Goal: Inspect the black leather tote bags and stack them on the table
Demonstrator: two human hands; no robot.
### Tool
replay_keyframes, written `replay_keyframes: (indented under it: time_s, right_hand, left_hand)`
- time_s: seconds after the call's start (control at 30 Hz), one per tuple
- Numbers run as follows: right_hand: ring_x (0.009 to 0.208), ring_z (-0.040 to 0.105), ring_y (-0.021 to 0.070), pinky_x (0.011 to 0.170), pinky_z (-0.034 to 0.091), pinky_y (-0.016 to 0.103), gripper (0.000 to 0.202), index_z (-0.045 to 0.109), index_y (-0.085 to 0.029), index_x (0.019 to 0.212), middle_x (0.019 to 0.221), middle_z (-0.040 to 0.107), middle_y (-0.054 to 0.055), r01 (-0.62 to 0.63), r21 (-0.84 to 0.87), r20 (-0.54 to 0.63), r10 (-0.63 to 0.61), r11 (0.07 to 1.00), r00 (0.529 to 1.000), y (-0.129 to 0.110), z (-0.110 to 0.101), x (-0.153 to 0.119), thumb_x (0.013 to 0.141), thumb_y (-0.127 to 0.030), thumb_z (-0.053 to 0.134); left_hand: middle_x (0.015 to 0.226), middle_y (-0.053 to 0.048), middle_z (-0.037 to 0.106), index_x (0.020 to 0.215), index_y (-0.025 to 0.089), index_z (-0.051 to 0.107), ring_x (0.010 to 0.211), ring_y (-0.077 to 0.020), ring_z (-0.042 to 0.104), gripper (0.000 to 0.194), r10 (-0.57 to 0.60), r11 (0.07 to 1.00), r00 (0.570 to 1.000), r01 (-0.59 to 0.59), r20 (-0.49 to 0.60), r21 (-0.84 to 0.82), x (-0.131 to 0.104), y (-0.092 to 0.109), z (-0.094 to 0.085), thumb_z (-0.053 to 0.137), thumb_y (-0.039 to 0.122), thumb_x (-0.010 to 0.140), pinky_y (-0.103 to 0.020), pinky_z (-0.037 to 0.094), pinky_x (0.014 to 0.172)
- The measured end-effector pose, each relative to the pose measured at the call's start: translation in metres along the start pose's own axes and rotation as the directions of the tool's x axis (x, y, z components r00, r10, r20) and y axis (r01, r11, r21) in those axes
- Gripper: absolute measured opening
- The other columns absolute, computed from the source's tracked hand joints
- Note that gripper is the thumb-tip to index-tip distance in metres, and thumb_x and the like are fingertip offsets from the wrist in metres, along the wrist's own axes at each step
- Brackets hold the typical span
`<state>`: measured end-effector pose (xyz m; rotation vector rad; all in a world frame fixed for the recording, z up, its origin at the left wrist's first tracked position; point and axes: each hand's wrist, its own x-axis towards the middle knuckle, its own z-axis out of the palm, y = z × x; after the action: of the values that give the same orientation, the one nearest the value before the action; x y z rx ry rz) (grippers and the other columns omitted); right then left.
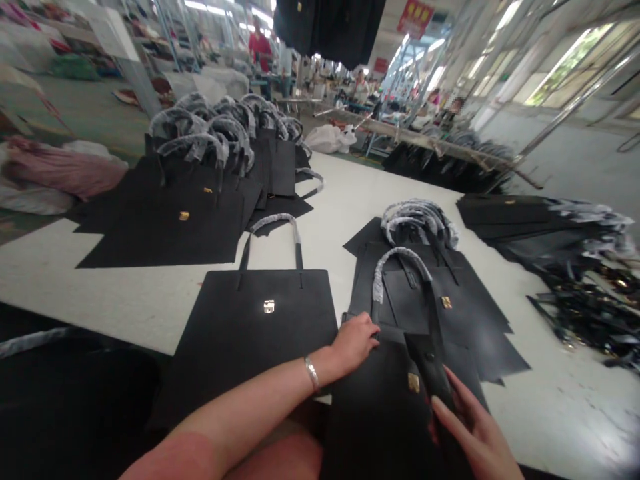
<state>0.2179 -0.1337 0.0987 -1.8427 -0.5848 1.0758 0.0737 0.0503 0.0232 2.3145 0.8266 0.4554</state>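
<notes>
A black handbag (380, 407) with a gold clasp and a wrapped handle stands in front of me at the table's near edge. My left hand (356, 343) pinches its top edge beside the foot of the handle. At the bag's right side, my right hand (470, 420) is closed around a dark folded part (430, 360) with a round stud; its fingertips are partly hidden. Left of it lies a second black handbag (250, 333), flat, its wrapped handle pointing away. Behind the held bag are more black handbags (480, 300), overlapping in a pile.
A large pile of black handbags (210, 227) covers the back left of the pale table (320, 220). At the right are stacked black pieces (520, 223) and a heap of black straps with metal fittings (585, 307). Other people work far behind.
</notes>
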Motion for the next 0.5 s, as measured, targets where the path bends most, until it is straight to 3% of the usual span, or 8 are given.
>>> replay_keyframes:
  time_s: [0.13, 0.23, 0.33, 0.5]
  right_hand:
    - [0.056, 0.061, 0.0178, 0.054, 0.054, 0.029, 0.093, 0.034, -0.021, 0.145, 0.085, 0.074, 0.003, 0.021, 0.069, -0.009, -0.021, 0.997, 1.000, 0.013, -0.001, -0.003, 0.069, -0.052, 0.079]
    - [0.057, 0.061, 0.0172, 0.054, 0.054, 0.029, 0.091, 0.035, -0.021, 0.144, 0.093, 0.074, 0.005, 0.046, 0.093, -0.010, -0.046, 0.995, 0.999, 0.015, -0.004, -0.003, 0.070, -0.049, 0.078]
    - [0.057, 0.061, 0.0178, 0.052, 0.054, 0.030, 0.092, 0.033, -0.021, 0.145, 0.094, 0.074, 0.006, 0.048, 0.097, 0.009, -0.049, 0.994, 0.999, 0.018, -0.006, -0.002, 0.070, -0.049, 0.078]
    - [0.056, 0.059, 0.0165, 0.051, 0.052, 0.031, 0.087, 0.034, -0.020, 0.145, 0.095, 0.072, 0.005, 0.054, 0.062, 0.058, -0.058, 0.997, 0.997, 0.020, -0.008, -0.001, 0.074, -0.049, 0.075]
  left_hand:
    - [0.095, -0.003, 0.058, 0.085, 0.019, 0.069, 0.090, -0.0157, 0.056, 0.013, 0.018, 0.999, 1.000, -0.018, -0.001, 0.042, -0.009, 0.005, 0.005, 0.057, 0.021, 0.091, -0.026, 0.047, 0.078]
    - [0.098, -0.002, 0.058, 0.089, 0.019, 0.068, 0.090, -0.0147, 0.057, 0.005, 0.011, 1.000, 1.000, -0.010, -0.028, 0.024, -0.014, 0.007, 0.004, 0.064, 0.022, 0.086, -0.024, 0.047, 0.076]
    - [0.103, -0.002, 0.057, 0.103, 0.020, 0.066, 0.087, -0.0135, 0.058, 0.025, -0.017, 1.000, 0.997, 0.017, -0.070, 0.010, -0.014, 0.007, 0.003, 0.072, 0.024, 0.080, -0.022, 0.048, 0.074]
    - [0.097, -0.003, 0.058, 0.087, 0.018, 0.068, 0.085, -0.0130, 0.060, 0.008, 0.088, 0.976, 0.996, -0.083, -0.014, 0.199, -0.010, 0.005, 0.001, 0.063, 0.024, 0.088, -0.022, 0.049, 0.072]
